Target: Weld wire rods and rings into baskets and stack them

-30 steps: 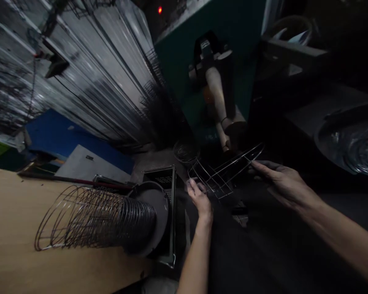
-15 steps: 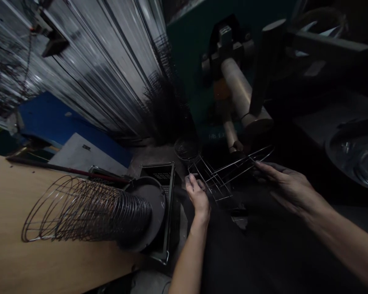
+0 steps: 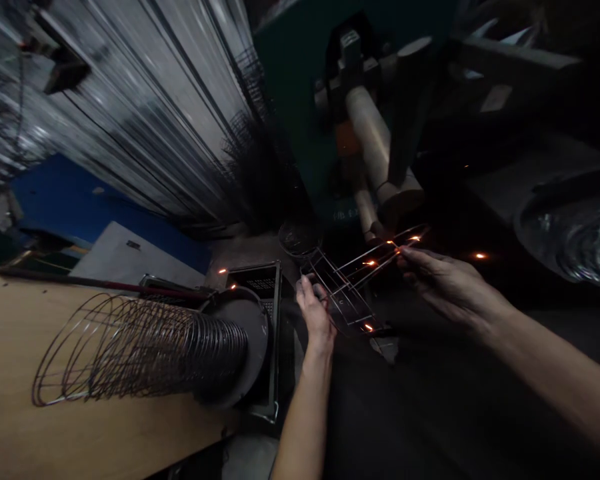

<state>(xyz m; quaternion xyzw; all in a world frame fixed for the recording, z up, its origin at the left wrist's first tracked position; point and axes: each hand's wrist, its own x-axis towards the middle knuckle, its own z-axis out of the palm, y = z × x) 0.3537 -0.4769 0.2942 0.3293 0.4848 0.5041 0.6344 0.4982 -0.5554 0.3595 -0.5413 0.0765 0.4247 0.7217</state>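
Note:
A wire frame (image 3: 350, 303) made of thin rods hangs between my two hands, below the metal cylinders of a green machine (image 3: 367, 133). My left hand (image 3: 316, 307) pinches its near left side. My right hand (image 3: 443, 283) has thumb and fingers closed on the right end of the wirework, close under the tip of the lower cylinder (image 3: 367, 212). Orange sparks (image 3: 371, 263) glow around the wires by that tip. Whether the wirework is one piece or two, I cannot tell.
A long stack of wire rings (image 3: 145, 347) lies at the left over a wooden board (image 3: 15, 340), its end at a round dark disc. Behind stand a dark crate (image 3: 276, 333) and a blue panel (image 3: 80, 200). Shiny coiled wire (image 3: 580, 233) is at the right.
Bright orange sparks have appeared around the wire frame and crate. The camera view has shifted slightly, and both hands keep their hold on the wire.

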